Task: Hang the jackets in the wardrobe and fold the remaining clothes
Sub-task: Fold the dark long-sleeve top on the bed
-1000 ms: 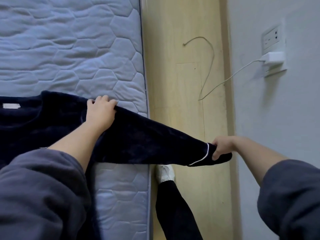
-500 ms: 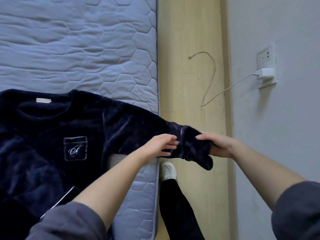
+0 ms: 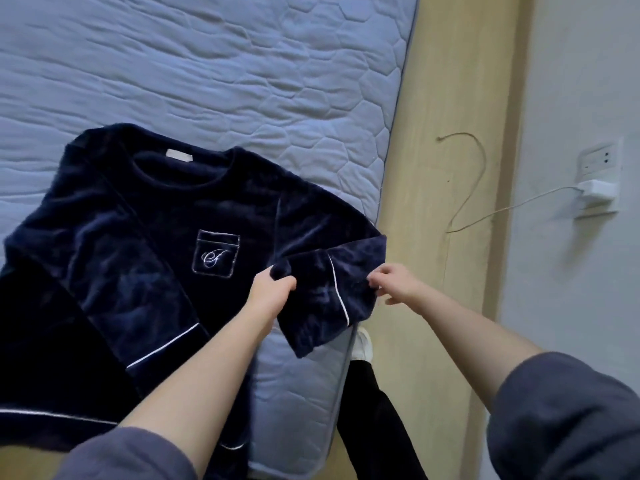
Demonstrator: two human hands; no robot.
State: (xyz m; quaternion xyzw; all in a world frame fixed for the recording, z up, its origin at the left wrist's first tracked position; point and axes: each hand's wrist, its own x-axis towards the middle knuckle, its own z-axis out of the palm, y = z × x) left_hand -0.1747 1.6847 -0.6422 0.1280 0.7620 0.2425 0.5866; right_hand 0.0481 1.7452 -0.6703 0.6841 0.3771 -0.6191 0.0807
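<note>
A dark navy velvet top [image 3: 145, 244] with white piping and an embroidered chest pocket [image 3: 217, 254] lies face up on the grey-blue quilted mattress [image 3: 242, 81]. Its right sleeve [image 3: 325, 292] is doubled back toward the body, cuff hanging near the mattress edge. My left hand [image 3: 270, 289] grips the folded sleeve at its left edge. My right hand [image 3: 394, 284] pinches the sleeve's right edge with thumb and fingertips. The other sleeve lies folded across the left side of the top.
The mattress edge [image 3: 388, 188] runs down the right, with a strip of wooden floor [image 3: 450, 98] beyond it. A loose white cable [image 3: 474, 188] lies there, running to a charger [image 3: 597, 194] plugged into a wall socket [image 3: 601, 161]. My leg and white shoe [image 3: 365, 344] stand beside the bed.
The sleeve, stretched out over the floor a second ago, has been brought back onto the mattress and folded over. Both hands moved left with it. The view shifted left, showing more of the top.
</note>
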